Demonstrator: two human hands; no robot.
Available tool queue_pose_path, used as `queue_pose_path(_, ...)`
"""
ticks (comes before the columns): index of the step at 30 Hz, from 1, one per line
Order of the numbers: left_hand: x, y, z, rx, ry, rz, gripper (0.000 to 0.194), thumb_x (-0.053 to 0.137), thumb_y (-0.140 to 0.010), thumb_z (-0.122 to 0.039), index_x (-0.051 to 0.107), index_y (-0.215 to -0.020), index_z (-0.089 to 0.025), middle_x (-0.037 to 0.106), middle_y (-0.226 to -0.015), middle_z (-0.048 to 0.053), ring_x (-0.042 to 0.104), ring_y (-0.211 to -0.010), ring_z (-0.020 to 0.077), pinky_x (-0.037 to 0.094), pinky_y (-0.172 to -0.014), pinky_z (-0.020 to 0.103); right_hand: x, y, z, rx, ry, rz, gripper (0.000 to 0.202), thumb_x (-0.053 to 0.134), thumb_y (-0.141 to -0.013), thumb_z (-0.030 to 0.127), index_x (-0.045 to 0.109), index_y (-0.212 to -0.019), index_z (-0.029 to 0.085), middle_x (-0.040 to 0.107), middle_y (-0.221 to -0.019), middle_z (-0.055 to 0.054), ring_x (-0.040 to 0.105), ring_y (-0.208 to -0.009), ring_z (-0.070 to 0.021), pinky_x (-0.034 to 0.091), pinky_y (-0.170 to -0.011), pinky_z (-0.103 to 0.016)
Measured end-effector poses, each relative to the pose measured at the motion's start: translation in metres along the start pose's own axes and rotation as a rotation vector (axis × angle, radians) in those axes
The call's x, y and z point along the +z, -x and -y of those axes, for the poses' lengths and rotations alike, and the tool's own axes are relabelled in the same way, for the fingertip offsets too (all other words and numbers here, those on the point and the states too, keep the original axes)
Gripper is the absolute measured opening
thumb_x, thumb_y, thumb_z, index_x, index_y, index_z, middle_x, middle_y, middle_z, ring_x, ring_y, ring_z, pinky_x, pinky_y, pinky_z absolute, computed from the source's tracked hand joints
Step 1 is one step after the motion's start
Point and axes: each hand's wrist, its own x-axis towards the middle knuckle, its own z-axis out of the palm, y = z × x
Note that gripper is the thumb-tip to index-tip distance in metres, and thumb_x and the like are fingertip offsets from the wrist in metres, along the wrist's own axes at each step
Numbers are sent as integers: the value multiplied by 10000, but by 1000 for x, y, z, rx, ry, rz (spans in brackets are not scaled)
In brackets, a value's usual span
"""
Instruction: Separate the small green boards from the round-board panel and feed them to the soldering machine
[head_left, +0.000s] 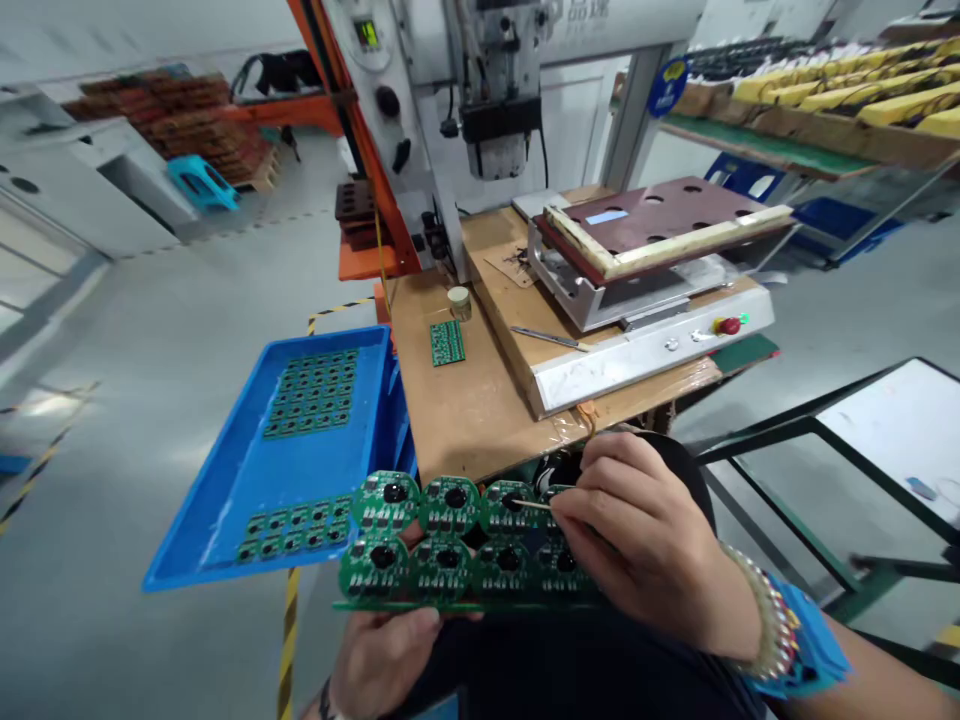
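Note:
A green circuit board panel (448, 562) with two rows of rounded units, each bearing a black blob, is held up above the lap. My left hand (386, 655) grips it from below at its left part, thumb on the lower edge and some fingers hidden behind. My right hand (649, 545) is over the panel's right end, pinching a thin pale stick (534, 504). The stick's tip is at the black blob of a unit in the upper row, third from the left.
A blue tray (300, 480) with two groups of small boards stands at the left. On the wooden table (480, 420) are a small board (448, 343), a jar (459, 302) and tweezers (551, 338). A press machine (499, 120) rises behind.

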Motion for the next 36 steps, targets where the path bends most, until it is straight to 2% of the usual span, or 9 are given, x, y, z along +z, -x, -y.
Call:
queue_pose_path(4,1,-1,1,7,7,-59,474,740,-640,-187,667,-1050,-412,741,-906,2,665,-685,211,561,-577,311,-1,1,-1,22,8,-3,116,536,-789,82,614,-810,165,551,-668,-31,478,-779,-168,453,-703,-328)
queue_pose_path(7,5,-1,0,28,5,-55,480,761,-605,-188,681,-1024,-408,746,-869,9,672,-662,223,564,-542,315,-2,3,-3,23,4,-11,115,548,-775,67,613,-803,158,545,-664,-36,470,-783,-174,446,-694,-331)
queue_pose_path(12,11,1,-5,-9,44,-200,481,779,-567,-163,698,-983,-390,748,-851,4,667,-663,214,558,-555,315,-4,7,-3,27,-22,6,114,555,-760,62,610,-804,151,539,-672,-37,461,-795,-180,444,-692,-339)
queue_pose_path(16,13,1,-6,-18,68,-141,471,770,-577,-167,699,-981,-398,750,-844,7,669,-647,219,554,-551,324,-5,6,0,11,-30,17,123,546,-762,56,605,-811,152,534,-660,-30,468,-775,-168,450,-701,-328)
queue_pose_path(21,20,3,-7,-10,73,-283,488,778,-542,-138,708,-962,-375,747,-843,24,662,-629,227,544,-525,332,-4,3,-2,6,-24,15,117,541,-771,61,608,-798,153,537,-664,-34,455,-778,-168,447,-714,-339)
queue_pose_path(24,17,3,-7,-26,60,-251,494,779,-560,-164,695,-988,-395,747,-866,-2,666,-668,214,549,-560,311,-3,3,-4,23,-26,0,103,548,-767,60,612,-783,140,540,-670,-44,448,-788,-172,442,-714,-345)
queue_pose_path(29,8,-1,-8,-31,24,-53,486,763,-608,-186,677,-1014,-439,748,-905,-15,671,-696,209,553,-583,305,-2,4,-4,9,-31,2,100,555,-753,48,619,-767,124,534,-654,-49,447,-783,-174,437,-703,-335)
queue_pose_path(33,13,-1,-9,-47,44,-130,470,776,-596,-196,688,-1001,-418,748,-890,-17,667,-694,206,547,-592,305,-3,3,-1,-3,-39,20,92,558,-754,58,617,-768,127,532,-660,-47,457,-781,-175,438,-706,-333)
queue_pose_path(36,11,-1,-7,-29,42,-59,474,756,-624,-188,675,-1026,-427,748,-903,-18,674,-711,212,556,-601,312,-2,2,0,-18,-45,33,94,558,-755,56,616,-780,125,537,-669,-47,462,-783,-174,437,-707,-329)
